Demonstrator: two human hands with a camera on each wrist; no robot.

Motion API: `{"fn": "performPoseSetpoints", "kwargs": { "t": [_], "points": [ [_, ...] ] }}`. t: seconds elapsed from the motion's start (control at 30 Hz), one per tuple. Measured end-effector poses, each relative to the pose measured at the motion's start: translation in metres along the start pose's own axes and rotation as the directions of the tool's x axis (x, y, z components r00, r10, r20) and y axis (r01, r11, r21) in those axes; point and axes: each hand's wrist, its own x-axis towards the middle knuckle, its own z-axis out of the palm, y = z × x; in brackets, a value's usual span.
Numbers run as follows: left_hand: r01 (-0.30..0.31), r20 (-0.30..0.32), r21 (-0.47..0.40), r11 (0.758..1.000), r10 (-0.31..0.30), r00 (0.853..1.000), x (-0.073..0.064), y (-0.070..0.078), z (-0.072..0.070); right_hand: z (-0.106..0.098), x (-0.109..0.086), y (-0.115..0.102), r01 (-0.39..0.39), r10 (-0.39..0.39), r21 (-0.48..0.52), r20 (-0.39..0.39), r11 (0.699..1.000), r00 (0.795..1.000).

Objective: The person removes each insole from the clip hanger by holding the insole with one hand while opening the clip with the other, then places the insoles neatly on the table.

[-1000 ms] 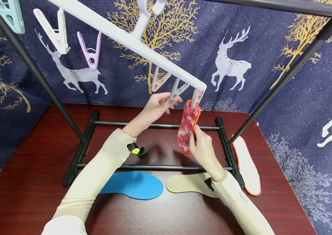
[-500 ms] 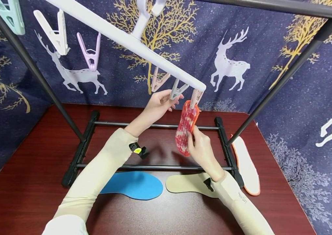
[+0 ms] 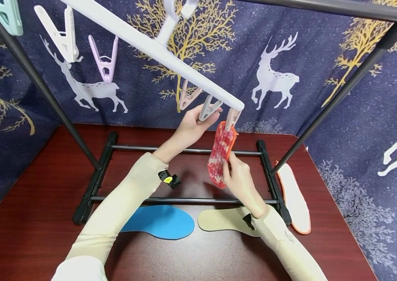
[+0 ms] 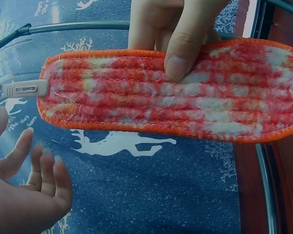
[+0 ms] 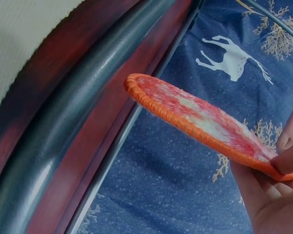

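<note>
A red-and-white fuzzy insole (image 3: 219, 156) with orange edging hangs from a pale pink clip (image 3: 233, 119) at the hanger's near end. My right hand (image 3: 241, 175) pinches it by its edge, thumb on the fuzzy face. In the left wrist view, the insole (image 4: 176, 92) stretches across, its end in the clip (image 4: 27, 88). My left hand (image 3: 193, 127) is up beside the grey clip (image 3: 209, 108), which overlaps it in the head view. The left hand's fingers (image 4: 48, 175) are loosely bent, apart from the insole, with nothing seen between them.
A white hanger bar (image 3: 156, 52) carries several more clips, including a purple one (image 3: 105, 60). Around it stands a black metal rack (image 3: 94, 187). On the table (image 3: 191, 257) lie a blue insole (image 3: 163, 222), a beige one (image 3: 219, 219) and a white one with orange edging (image 3: 295, 199).
My left hand has moved slightly right, further behind the grey clip. The hanger's near end and the insole have shifted slightly left, with my right hand still pinching the insole.
</note>
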Motion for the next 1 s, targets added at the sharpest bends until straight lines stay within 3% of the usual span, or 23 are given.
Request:
{"fn": "performPoseSetpoints", "kwargs": {
  "t": [0.23, 0.4, 0.53, 0.73, 0.87, 1.0],
  "points": [
    [-0.068, 0.062, 0.022, 0.997, 0.067, 0.996, 0.001, 0.002, 0.002, 0.002, 0.000, -0.002, 0.022, -0.022, 0.004, 0.009, 1.000, 1.000],
    [-0.052, 0.125, 0.043, 0.998, 0.046, 0.991, 0.001, -0.001, 0.003, 0.003, 0.000, -0.002, 0.041, -0.041, 0.005, 0.011, 0.999, 0.999],
    [-0.041, 0.167, 0.005, 0.999, 0.039, 0.985, 0.000, 0.000, 0.005, 0.004, -0.001, -0.002, 0.052, -0.052, 0.011, 0.007, 0.999, 0.999],
    [-0.010, 0.178, -0.024, 1.000, 0.014, 0.984, -0.002, 0.004, 0.009, 0.005, 0.000, -0.003, 0.062, -0.062, 0.012, -0.001, 0.998, 0.998],
    [0.014, 0.174, -0.123, 0.992, 0.008, 0.985, -0.001, 0.005, 0.014, 0.005, 0.000, -0.004, 0.068, -0.068, 0.010, -0.007, 0.998, 0.998],
    [0.024, 0.204, -0.250, 0.968, 0.029, 0.979, 0.001, 0.006, 0.017, 0.006, -0.001, -0.006, 0.074, -0.074, 0.006, -0.006, 0.997, 0.997]
  ]
}}
